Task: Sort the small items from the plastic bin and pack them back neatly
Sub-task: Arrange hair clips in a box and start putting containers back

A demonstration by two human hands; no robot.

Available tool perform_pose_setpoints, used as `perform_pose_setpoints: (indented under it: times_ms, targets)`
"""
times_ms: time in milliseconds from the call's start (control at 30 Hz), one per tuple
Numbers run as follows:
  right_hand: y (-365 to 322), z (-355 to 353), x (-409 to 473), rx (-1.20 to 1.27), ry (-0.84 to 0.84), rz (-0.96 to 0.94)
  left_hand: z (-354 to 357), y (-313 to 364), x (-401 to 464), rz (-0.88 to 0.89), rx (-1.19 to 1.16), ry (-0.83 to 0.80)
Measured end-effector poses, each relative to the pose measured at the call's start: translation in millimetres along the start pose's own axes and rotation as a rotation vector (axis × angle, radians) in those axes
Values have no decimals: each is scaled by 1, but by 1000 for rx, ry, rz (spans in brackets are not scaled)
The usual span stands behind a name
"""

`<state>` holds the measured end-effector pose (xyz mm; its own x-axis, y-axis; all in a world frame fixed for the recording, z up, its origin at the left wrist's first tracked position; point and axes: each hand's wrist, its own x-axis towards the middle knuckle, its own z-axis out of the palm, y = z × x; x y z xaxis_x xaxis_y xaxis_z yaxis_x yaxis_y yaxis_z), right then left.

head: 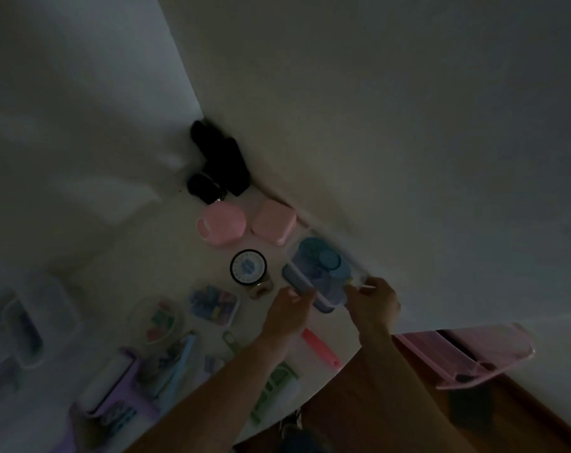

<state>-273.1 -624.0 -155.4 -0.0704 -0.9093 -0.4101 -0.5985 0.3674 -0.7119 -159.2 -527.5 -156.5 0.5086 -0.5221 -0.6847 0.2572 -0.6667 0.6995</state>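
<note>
Both hands, left hand (pixel 289 307) and right hand (pixel 372 297), pinch the clear bin (pixel 313 276) at centre frame; in this dimness it could tip, spilling the blue container (pixel 320 259).

A bare strip of the white worktop (pixel 130 243) is seen on the left, where a hand could pass. The far corner is blocked by a dark black lump (pixel 220 165). Near it, a round pink plastic box (pixel 221 223) and a square pink plastic box (pixel 273 221) are set side by side. The near side is crowded with small coloured things, too blurred to tell.
</note>
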Motion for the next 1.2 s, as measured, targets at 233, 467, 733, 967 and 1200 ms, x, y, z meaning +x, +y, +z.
perform_pose_setpoints:
  times_ms: [233,467,733,967,1200]
  targets:
    - [12,-30,-28,258,-348,98,-10,1,-32,-101,-504,-149]
    - [20,19,36,-318,-205,-320,-31,-33,-44,-88,-496,-174]
    - [31,53,61,-641,-216,-395,-41,-45,-58,-73,-558,-161]
    - [-20,-32,-24,-164,-23,-643,-44,-49,-71,2,-636,-133]
    - [2,-47,-139,-208,-185,-1076,-54,-54,-98,100,-664,-107]
